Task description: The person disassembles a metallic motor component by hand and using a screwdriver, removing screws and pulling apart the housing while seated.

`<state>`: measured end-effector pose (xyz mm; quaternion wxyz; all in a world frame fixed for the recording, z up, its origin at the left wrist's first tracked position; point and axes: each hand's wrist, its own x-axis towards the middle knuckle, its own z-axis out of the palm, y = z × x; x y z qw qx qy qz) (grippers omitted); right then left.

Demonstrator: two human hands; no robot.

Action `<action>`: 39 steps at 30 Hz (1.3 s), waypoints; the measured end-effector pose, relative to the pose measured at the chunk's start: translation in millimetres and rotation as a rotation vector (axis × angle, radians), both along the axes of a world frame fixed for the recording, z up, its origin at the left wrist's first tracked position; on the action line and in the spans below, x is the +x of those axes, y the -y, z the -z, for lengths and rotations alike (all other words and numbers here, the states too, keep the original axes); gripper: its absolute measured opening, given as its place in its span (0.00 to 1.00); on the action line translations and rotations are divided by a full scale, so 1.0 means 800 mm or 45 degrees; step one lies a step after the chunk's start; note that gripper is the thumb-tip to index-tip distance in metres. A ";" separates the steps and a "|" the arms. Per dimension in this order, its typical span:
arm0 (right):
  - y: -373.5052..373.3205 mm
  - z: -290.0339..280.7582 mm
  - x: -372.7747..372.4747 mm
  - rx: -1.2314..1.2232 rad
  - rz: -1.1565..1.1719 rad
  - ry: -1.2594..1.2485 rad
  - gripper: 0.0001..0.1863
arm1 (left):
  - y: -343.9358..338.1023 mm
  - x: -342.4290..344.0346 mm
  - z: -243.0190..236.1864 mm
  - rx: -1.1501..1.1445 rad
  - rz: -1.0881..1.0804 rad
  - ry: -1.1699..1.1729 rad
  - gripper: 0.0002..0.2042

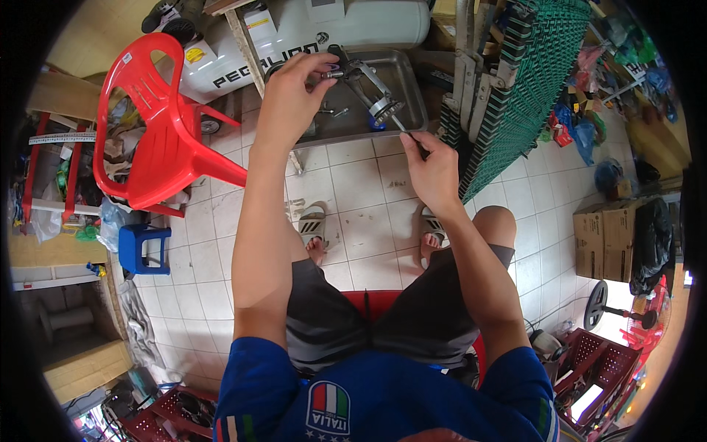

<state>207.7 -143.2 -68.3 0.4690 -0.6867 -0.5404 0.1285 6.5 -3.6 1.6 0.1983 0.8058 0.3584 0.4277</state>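
Over a grey metal tray [421, 87], a metal assembly [366, 82] with silver arms, a black end and a round collar is tilted down to the right. My left hand [291, 92] is closed at its upper black end, its fingertips around a small silver cylindrical piece. In my closed right hand [433, 168] is a screwdriver [399, 124] with a dark handle. Its thin shaft points up and left, and its tip meets the collar end; the exact contact is too small to tell. Small loose metal parts [340, 112] lie in the tray, beside a blue round item [377, 124].
A red plastic chair [151, 147] and a small blue stool [143, 249] are at the left. Behind the tray lies a large pale tank [368, 26]. A folded green woven frame [515, 96] stands close on the right. Cardboard boxes [604, 239] are farther right.
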 end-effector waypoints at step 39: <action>0.002 -0.008 0.003 -0.070 -0.020 -0.015 0.15 | 0.002 0.009 0.003 -0.005 -0.323 -0.113 0.14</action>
